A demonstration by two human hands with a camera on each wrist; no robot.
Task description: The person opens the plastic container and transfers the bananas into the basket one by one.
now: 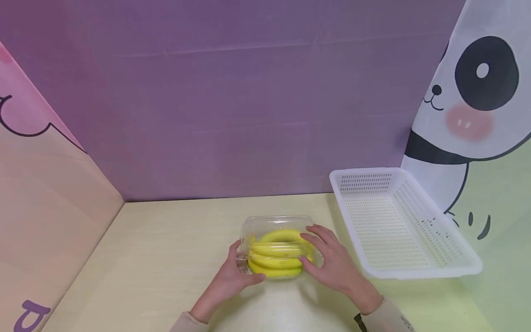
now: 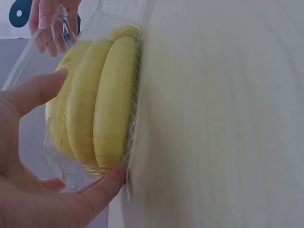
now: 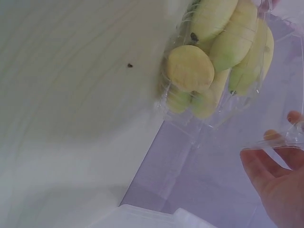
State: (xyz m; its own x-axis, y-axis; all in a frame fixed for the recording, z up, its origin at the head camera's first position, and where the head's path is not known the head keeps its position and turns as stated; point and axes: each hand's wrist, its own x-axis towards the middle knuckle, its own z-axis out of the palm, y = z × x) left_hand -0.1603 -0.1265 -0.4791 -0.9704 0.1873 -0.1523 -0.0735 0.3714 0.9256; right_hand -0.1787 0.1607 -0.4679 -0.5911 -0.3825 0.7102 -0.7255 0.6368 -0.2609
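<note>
A clear plastic clamshell box (image 1: 279,222) stands on the table, its lid tilted up on the right-hand side. Inside lie several yellow bananas (image 1: 274,263), some with greenish ends in the right wrist view, beside a rounded yellow piece (image 3: 190,69). My left hand (image 1: 231,278) holds the box at its left end, thumb along the front and fingers round the side. With thumb and fingers my right hand (image 1: 337,265) pinches the edge of the raised clear lid (image 3: 266,144), apart from the bananas.
A white perforated plastic basket (image 1: 383,233) stands on the right of the pale wooden table (image 1: 166,244). A purple cloth wall (image 1: 232,110) closes off the back. Printed side panels, one with a panda (image 1: 469,133), stand left and right. A small dark speck (image 3: 129,65) lies on the table.
</note>
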